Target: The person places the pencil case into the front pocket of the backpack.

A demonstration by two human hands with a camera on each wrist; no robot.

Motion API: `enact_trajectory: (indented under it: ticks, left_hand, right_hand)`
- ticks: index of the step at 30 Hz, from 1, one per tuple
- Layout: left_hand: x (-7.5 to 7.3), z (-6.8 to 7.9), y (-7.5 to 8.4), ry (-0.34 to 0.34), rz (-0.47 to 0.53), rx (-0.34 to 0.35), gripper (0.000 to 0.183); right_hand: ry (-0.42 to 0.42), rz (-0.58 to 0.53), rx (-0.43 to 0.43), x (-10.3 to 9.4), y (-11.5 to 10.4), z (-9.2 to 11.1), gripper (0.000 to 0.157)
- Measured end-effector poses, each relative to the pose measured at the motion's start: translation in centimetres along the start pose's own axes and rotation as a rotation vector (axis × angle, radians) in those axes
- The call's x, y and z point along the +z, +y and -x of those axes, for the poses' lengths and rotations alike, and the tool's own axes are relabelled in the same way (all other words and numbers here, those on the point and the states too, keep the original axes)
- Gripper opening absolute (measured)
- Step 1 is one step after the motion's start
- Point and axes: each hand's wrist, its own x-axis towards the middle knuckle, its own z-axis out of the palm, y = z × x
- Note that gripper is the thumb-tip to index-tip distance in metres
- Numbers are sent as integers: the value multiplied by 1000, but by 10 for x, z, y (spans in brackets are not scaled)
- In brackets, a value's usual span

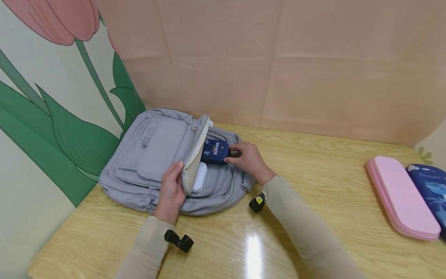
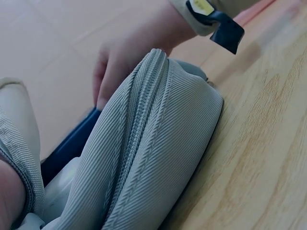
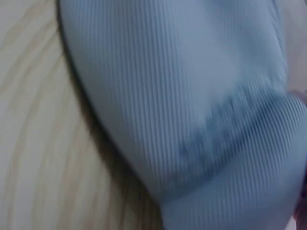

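A grey backpack lies on its back with its front panel folded open. My left hand grips the edge of that panel, thumb on top, and holds it up. My right hand pinches the near end of a navy pencil case printed "SPACE". The far end of the case is in the opening, hidden behind the panel. Beside it in the opening sits a white, rounded, flat object. In the left wrist view the navy case shows behind the zipped edge. Blurred backpack fabric fills most of the right wrist view.
A pink case lies at the right of the wooden table, next to a dark blue patterned case. Behind the table hangs a peach-coloured covering. A tulip-painted wall stands at the left.
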Motion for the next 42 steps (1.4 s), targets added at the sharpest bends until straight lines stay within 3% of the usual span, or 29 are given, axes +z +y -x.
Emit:
enact_trajectory:
  ticks: [10,16,24,29,35,42]
  left_hand:
    - [0,-1,0,-2,10,0,13]
    - [1,0,0,-6,21,2,12]
    - [-2,-1,-2,-37,13,8,12]
    - [-1,-1,-4,-3,18,11,11]
    - [1,-1,-5,18,6,8,14]
    - [2,-1,-2,43,4,6,19]
  right_hand:
    - [-7,111,-27,17,-15,-12,36]
    - [-45,57,30,24,-23,-16,35]
    - [-23,27,57,37,-32,-19,28]
    - [1,7,51,42,-31,-16,25]
    - [64,-16,40,33,-30,-9,28]
    - [177,-14,40,2,-26,8,30]
